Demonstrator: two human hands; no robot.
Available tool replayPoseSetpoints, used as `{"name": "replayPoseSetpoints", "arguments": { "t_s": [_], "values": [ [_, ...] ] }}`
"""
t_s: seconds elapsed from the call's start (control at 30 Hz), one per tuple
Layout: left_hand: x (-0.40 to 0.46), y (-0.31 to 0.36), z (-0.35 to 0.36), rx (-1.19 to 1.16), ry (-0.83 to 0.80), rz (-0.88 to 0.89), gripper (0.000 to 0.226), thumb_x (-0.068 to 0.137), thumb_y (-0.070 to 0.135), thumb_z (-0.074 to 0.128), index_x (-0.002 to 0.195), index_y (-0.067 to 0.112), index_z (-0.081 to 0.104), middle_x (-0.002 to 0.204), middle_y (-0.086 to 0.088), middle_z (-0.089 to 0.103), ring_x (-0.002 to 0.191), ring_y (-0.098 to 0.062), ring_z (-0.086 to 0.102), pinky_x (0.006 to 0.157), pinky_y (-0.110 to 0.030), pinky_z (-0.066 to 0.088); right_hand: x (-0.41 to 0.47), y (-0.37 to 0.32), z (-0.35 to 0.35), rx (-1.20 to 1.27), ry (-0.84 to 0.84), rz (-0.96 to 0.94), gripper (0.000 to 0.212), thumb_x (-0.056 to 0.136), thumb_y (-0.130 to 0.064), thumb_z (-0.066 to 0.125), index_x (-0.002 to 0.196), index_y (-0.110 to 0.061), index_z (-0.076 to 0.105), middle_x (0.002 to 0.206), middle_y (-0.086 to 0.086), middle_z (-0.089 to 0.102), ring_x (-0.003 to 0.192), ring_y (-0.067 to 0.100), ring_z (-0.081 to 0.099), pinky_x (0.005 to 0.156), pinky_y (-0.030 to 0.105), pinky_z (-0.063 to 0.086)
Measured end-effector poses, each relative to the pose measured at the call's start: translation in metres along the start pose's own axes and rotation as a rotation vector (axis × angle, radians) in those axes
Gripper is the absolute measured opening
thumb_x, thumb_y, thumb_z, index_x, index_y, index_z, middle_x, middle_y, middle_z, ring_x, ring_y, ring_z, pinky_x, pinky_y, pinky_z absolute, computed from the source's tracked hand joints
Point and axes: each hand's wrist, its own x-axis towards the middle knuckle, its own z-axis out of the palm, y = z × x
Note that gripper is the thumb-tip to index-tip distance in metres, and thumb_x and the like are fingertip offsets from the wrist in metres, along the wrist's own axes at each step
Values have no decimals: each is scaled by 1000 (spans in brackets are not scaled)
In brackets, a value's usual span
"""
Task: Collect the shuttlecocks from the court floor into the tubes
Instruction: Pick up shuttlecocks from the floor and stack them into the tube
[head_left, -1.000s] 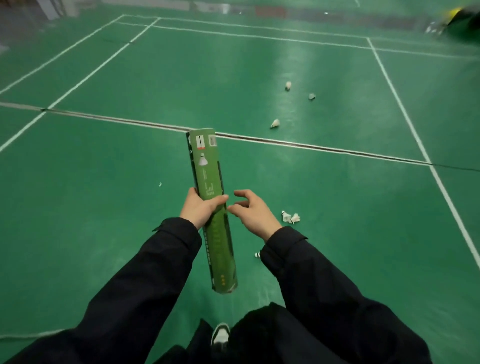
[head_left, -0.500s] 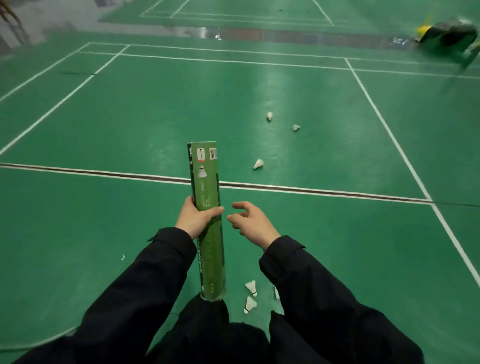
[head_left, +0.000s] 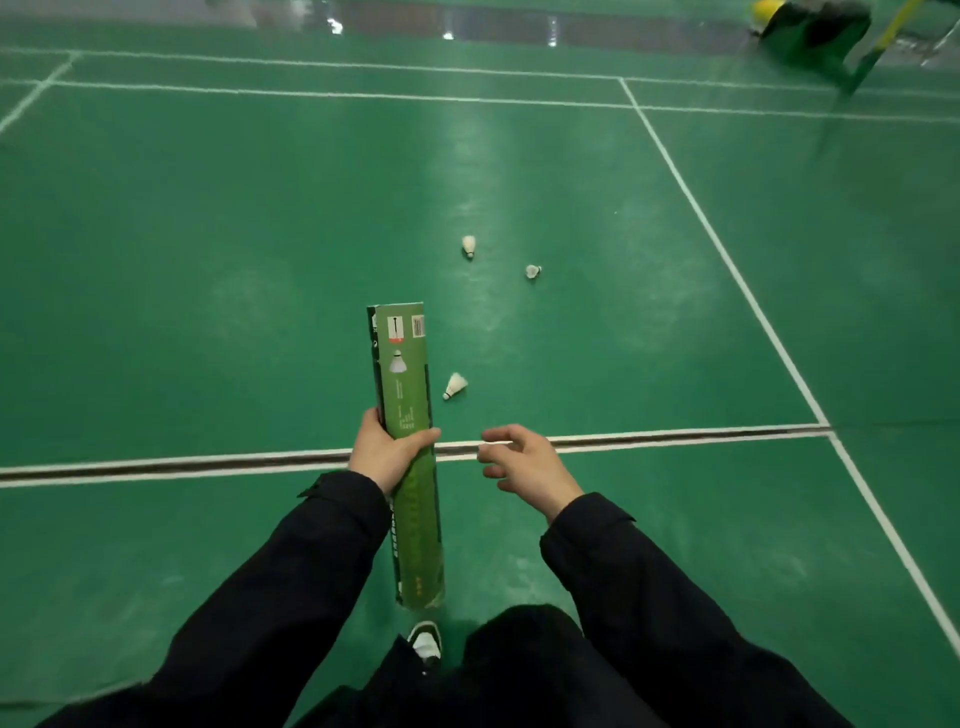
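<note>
- Left hand (head_left: 387, 452): fingers wrapped round the middle of a long green cardboard shuttlecock tube (head_left: 410, 452), held pointing away from the person.
- Right hand (head_left: 524, 465): holds nothing, fingers loosely curled and apart, just right of the tube.
- Nearest white feather shuttlecock (head_left: 455, 386): lies on the green court floor (head_left: 208, 260) beyond the white line (head_left: 156, 464), ahead and slightly left of the right hand, the free and likely picking hand; long axis oblique, cork nearer.
- Two further shuttlecocks (head_left: 468, 246) (head_left: 533, 271): farther ahead, apart.

Tube (head_left: 408, 447) left of three shuttlecocks (head_left: 455, 386) on the floor (head_left: 208, 234), beyond the line (head_left: 675, 439)
</note>
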Motion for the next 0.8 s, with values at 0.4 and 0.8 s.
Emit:
{"name": "replayPoseSetpoints", "arguments": {
  "t_s": [0.4, 0.8],
  "values": [
    [329, 179, 156, -1, 25, -2, 66, 82, 9, 86, 137, 1, 49, 121, -11, 64, 101, -28, 65, 79, -31, 51, 349, -123, -179, 34, 32, 35, 20, 96, -19, 65, 116, -16, 64, 102, 5, 68, 73, 10, 63, 62, 18, 44],
    [634, 317, 213, -52, 167, -32, 63, 81, 13, 88, 130, 7, 50, 118, -6, 63, 107, -26, 65, 92, -34, 51, 689, -305, -244, -85, -109, 9, 22, 98, -11, 62, 120, -10, 64, 101, 9, 68, 69, 10, 62, 59, 23, 44]
  ]
}}
